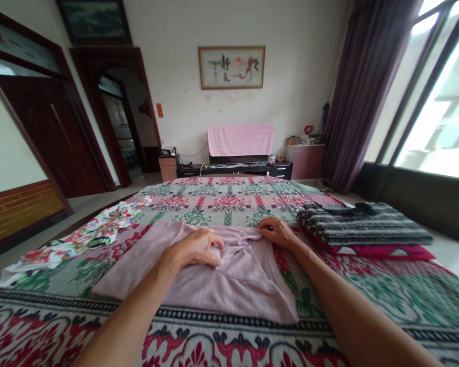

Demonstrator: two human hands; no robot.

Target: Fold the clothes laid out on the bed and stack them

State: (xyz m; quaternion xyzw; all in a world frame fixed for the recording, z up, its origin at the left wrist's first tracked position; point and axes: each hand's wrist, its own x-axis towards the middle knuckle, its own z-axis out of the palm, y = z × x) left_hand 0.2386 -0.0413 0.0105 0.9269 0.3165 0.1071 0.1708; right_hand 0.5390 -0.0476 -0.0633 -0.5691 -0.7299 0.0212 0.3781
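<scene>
A pale pink shirt (229,293) lies spread on the patterned bedspread in front of me, its surface creased near the middle. My left hand (199,247) rests on it with curled fingers, and the cloth bunches beside the fingertips. At the shirt's far right corner, my right hand (278,233) pinches the edge between thumb and fingers. Folds run across the fabric between both hands. The undersides of the left fingers are partly hidden.
Folded black-and-white striped clothing (359,224) is stacked on a red cloth (382,251) at right. A white, colourfully printed garment (99,232) lies loosely at left. The floral bedspread (229,201) reaches toward a low black cabinet (283,169) by the wall.
</scene>
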